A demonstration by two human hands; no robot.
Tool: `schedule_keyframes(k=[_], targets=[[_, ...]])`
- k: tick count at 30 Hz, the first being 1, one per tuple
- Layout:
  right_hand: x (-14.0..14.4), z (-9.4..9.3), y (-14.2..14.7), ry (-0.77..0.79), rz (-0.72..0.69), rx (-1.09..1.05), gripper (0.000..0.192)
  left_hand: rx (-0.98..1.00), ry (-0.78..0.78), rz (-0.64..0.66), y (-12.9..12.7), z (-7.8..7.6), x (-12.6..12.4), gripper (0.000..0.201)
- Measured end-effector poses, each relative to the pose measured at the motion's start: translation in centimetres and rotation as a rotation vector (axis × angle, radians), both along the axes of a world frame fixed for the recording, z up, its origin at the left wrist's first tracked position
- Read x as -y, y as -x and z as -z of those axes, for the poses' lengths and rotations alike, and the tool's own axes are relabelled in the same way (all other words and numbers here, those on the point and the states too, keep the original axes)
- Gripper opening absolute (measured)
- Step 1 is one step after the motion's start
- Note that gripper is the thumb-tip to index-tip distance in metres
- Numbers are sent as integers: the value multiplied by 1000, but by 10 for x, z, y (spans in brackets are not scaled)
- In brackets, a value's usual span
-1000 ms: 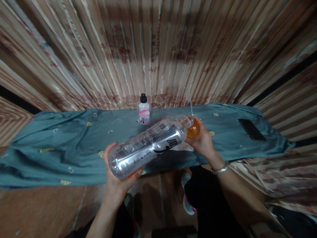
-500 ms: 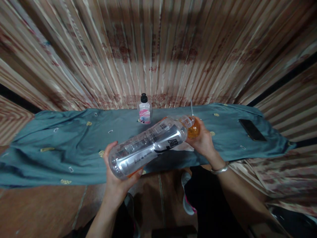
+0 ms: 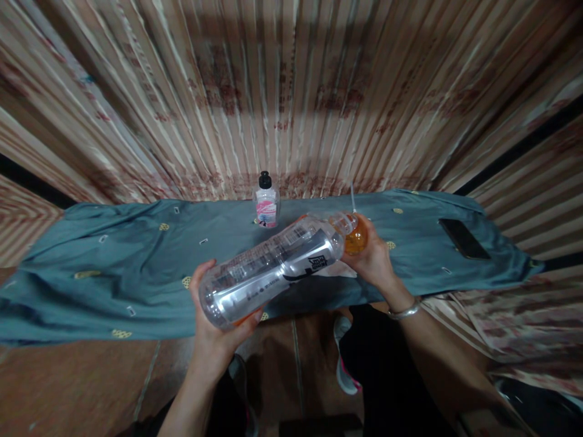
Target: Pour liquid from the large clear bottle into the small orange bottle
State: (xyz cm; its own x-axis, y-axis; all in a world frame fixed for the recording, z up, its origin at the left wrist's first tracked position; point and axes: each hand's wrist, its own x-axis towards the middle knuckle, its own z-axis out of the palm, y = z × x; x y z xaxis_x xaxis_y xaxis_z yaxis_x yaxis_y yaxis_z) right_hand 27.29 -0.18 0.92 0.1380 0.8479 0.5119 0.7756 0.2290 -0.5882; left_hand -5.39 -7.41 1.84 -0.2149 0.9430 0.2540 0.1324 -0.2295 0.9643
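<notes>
My left hand [image 3: 218, 340] is wrapped around the base of a large clear plastic bottle [image 3: 268, 267] with a silver and black label. The bottle is tilted above the covered surface, its neck pointing to the right. My right hand [image 3: 373, 258] grips a small bottle with orange liquid [image 3: 356, 235]. The large bottle's neck meets the small bottle's top; the exact contact is hard to make out. A thin pale stick [image 3: 353, 197] shows just beyond my right fingers, its lower end hidden. Something white and flat [image 3: 334, 269] lies beneath the bottles.
A small clear bottle with a black cap and pink label [image 3: 266, 206] stands upright toward the back. A dark phone [image 3: 463, 238] lies at the right on the green patterned cloth [image 3: 136, 261]. Pleated curtains [image 3: 282, 91] hang behind and at both sides.
</notes>
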Motion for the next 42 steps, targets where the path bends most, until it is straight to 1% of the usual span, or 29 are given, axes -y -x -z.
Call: schedule_keyframes(k=[2, 3, 6, 13, 18, 21, 27, 32, 35, 38, 42], targets=[[0, -1, 0, 3, -1, -1, 89, 45, 7, -54, -4, -2, 2, 108], [0, -1, 0, 6, -1, -1, 90, 48, 4, -58, -7, -3, 3, 107], [0, -1, 0, 9, 1, -4, 89, 53, 10, -55, -10, -6, 5, 107], [0, 1, 0, -7, -2, -10, 89, -7, 8, -5, 0, -3, 0, 108], [0, 0, 1, 5, -8, 5, 88, 39, -1, -83, -9, -9, 3, 103], [0, 0, 1, 0, -3, 13, 88, 14, 4, -65, -8, -10, 5, 103], [-1, 1, 2, 9, -5, 19, 89, -49, 4, -34, 2, -5, 1, 106], [-1, 0, 1, 5, -4, 33, 89, 63, 26, -82, -9, -12, 7, 103], [0, 0, 2, 14, 4, 35, 88, 61, 30, -106, -13, -17, 9, 101], [0, -1, 2, 25, -6, 28, 90, 39, 33, -93, -10, -16, 8, 103], [0, -2, 2, 12, -20, 22, 87, 54, 42, -82, -8, -13, 7, 105]])
